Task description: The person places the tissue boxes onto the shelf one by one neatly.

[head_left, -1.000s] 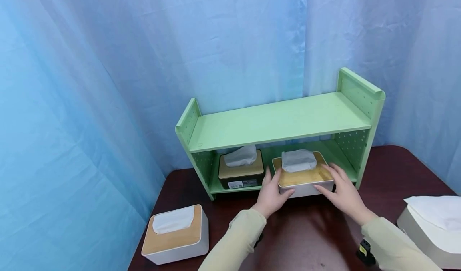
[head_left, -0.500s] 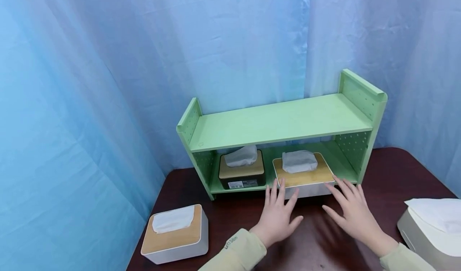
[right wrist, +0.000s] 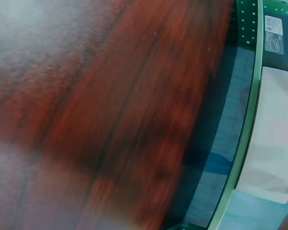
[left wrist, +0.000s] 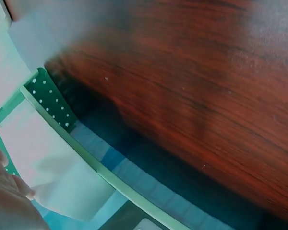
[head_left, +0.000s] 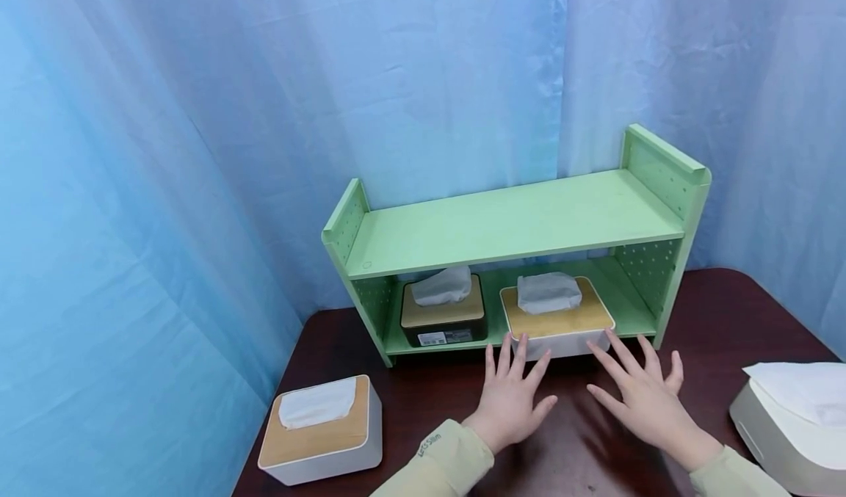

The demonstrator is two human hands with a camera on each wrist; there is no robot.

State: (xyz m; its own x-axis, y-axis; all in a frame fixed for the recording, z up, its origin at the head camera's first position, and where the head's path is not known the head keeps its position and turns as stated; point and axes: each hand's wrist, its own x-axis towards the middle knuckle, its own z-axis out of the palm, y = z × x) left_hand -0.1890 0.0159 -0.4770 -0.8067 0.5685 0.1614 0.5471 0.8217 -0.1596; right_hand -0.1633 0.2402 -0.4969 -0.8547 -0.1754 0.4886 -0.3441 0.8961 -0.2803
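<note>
From the head view, the left hand (head_left: 510, 401) and right hand (head_left: 640, 393) lie with fingers spread and straight over the dark wooden table (head_left: 581, 445), holding nothing; their fingertips reach the front face of a white tissue box with a wooden lid (head_left: 557, 318), which sits at the right of the lower tier of the green shelf (head_left: 515, 225) and overhangs that tier's front edge. A black tissue box (head_left: 444, 313) stands at the left of the same tier, just beside it but apart, with a small white label on its front too small to read. 2 more white boxes stand on the table: 1 near the front left corner (head_left: 322, 431), 1 at the right edge (head_left: 786, 423). The left sleeve (head_left: 436, 460) bears small print that seems to read "Slim". A likely risk: an uneven push from 1 hand could skew the overhanging box against the black one or the shelf's perforated right side panel, or leave it hanging out. The left wrist view shows table grain, the shelf's perforated green panel (left wrist: 50, 98) and part of the hand (left wrist: 7, 201) at the white box; how the fingers lie there I cannot tell. The right wrist view is blurred: table (right wrist: 110, 115), the shelf edge (right wrist: 252, 96), and a label on the black box (right wrist: 274, 33), unreadable.
</note>
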